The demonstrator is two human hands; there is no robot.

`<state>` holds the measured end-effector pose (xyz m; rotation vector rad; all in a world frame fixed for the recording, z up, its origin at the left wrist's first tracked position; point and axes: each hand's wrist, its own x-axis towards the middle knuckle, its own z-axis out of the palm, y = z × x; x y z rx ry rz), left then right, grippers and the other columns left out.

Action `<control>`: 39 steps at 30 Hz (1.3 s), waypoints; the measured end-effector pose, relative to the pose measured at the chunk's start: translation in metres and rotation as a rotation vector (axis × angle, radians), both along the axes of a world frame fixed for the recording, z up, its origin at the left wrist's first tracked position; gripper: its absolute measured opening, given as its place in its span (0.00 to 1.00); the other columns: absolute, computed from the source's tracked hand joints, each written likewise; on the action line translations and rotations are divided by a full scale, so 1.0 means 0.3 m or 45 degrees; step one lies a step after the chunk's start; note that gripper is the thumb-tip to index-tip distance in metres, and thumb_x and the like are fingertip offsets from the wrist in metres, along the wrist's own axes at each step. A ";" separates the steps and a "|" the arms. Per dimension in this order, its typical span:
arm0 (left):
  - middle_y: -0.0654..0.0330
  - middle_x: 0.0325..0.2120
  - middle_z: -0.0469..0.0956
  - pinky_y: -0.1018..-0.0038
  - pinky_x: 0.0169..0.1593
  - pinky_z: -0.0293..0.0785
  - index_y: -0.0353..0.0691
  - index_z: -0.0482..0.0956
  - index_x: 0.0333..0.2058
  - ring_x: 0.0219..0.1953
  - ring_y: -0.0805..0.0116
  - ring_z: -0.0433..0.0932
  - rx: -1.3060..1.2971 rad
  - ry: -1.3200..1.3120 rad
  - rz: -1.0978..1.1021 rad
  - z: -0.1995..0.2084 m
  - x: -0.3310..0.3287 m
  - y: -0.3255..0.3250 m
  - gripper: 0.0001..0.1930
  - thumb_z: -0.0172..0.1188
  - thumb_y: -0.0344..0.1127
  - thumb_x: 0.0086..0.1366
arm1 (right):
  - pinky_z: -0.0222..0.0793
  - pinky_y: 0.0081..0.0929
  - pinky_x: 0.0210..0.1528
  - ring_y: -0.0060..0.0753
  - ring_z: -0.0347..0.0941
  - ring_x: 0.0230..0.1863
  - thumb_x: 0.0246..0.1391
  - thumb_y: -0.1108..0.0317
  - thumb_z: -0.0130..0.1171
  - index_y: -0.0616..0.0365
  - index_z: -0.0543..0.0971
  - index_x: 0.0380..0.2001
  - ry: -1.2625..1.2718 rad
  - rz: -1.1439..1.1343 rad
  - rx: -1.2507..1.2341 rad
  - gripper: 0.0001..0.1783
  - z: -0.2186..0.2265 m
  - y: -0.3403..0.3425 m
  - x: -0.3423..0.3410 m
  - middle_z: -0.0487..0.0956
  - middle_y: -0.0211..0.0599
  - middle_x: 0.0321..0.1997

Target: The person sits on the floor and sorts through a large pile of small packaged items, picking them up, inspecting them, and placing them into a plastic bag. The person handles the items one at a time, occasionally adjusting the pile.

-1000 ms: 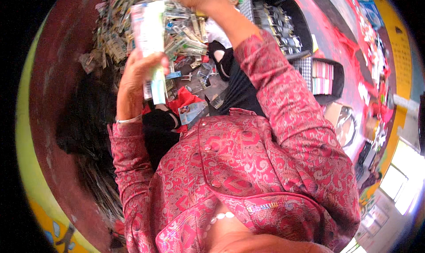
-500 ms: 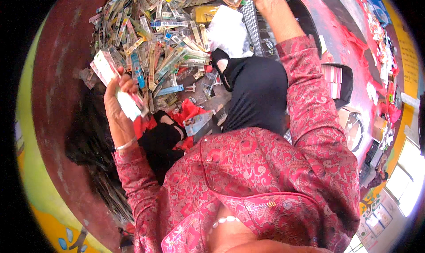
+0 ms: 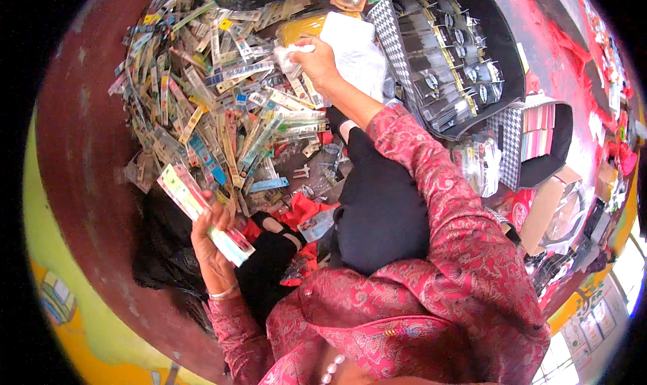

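My left hand [image 3: 212, 233] is closed round a stack of long printed card strips [image 3: 180, 188], white with pink and green, slanting across the palm. Further off, my right hand [image 3: 318, 63] pinches a crumpled white wad [image 3: 288, 60]; whether it is cloth or plastic I cannot tell. That hand is beside a white block [image 3: 347, 29] and a yellow packet [image 3: 301, 26]. Under and left of it spreads a big heap of long narrow clear packages [image 3: 222, 115] with coloured labels.
A black organiser [image 3: 458, 68] with rows of packed small items stands at the far right. Nearer are a checked box [image 3: 539, 125] of striped cards and a cardboard box [image 3: 547, 206]. Red scraps [image 3: 303, 213] lie by my feet. A black bag [image 3: 158, 240] sits at the left.
My right hand has come down from the far upper edge to the white block and yellow packet. My left hand, still holding the strips, appears lower and further right as the view shifts.
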<state>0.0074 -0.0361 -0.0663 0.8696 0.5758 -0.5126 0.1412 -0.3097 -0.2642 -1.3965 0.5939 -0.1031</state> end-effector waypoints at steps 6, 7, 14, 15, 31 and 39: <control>0.69 0.17 0.57 0.83 0.24 0.55 0.37 0.63 0.44 0.17 0.79 0.57 0.148 0.073 -0.070 -0.074 0.008 -0.061 0.19 0.54 0.32 0.53 | 0.59 0.34 0.47 0.48 0.64 0.44 0.34 0.66 0.57 0.64 0.70 0.36 -0.218 -0.065 -0.876 0.22 -0.150 -0.023 0.098 0.69 0.51 0.39; 0.68 0.17 0.57 0.83 0.23 0.56 0.37 0.62 0.44 0.17 0.79 0.57 0.178 0.043 -0.113 -0.077 0.010 -0.068 0.19 0.54 0.32 0.53 | 0.59 0.34 0.48 0.48 0.63 0.45 0.35 0.65 0.57 0.64 0.69 0.38 -0.186 -0.032 -0.970 0.23 -0.171 -0.027 0.102 0.68 0.51 0.41; 0.66 0.16 0.60 0.81 0.22 0.58 0.37 0.62 0.42 0.16 0.76 0.60 0.272 0.134 -0.098 -0.103 -0.017 -0.111 0.19 0.54 0.28 0.49 | 0.58 0.36 0.50 0.49 0.60 0.50 0.34 0.73 0.56 0.57 0.62 0.49 -0.240 0.297 -1.328 0.33 0.212 -0.321 -0.244 0.63 0.45 0.48; 0.65 0.17 0.60 0.81 0.22 0.59 0.37 0.61 0.42 0.16 0.76 0.60 0.231 0.133 -0.122 -0.117 -0.008 -0.124 0.19 0.54 0.28 0.49 | 0.57 0.38 0.50 0.49 0.59 0.50 0.34 0.74 0.55 0.54 0.61 0.50 -0.200 0.326 -1.438 0.34 0.215 -0.342 -0.275 0.63 0.45 0.48; 0.64 0.16 0.64 0.79 0.21 0.63 0.38 0.62 0.38 0.17 0.74 0.65 0.526 0.018 -0.474 -0.245 0.100 -0.378 0.16 0.56 0.31 0.51 | 0.68 0.33 0.33 0.42 0.70 0.35 0.39 0.78 0.49 0.57 0.70 0.32 -0.231 0.356 -1.293 0.12 0.082 -0.335 -0.258 0.71 0.38 0.34; 0.56 0.27 0.74 0.80 0.23 0.68 0.37 0.66 0.33 0.19 0.74 0.69 0.594 -0.077 -0.357 -0.340 0.115 -0.425 0.12 0.55 0.27 0.48 | 0.68 0.31 0.26 0.40 0.70 0.30 0.43 0.73 0.49 0.54 0.74 0.26 -0.483 0.172 -1.299 0.06 0.113 -0.368 -0.214 0.71 0.37 0.30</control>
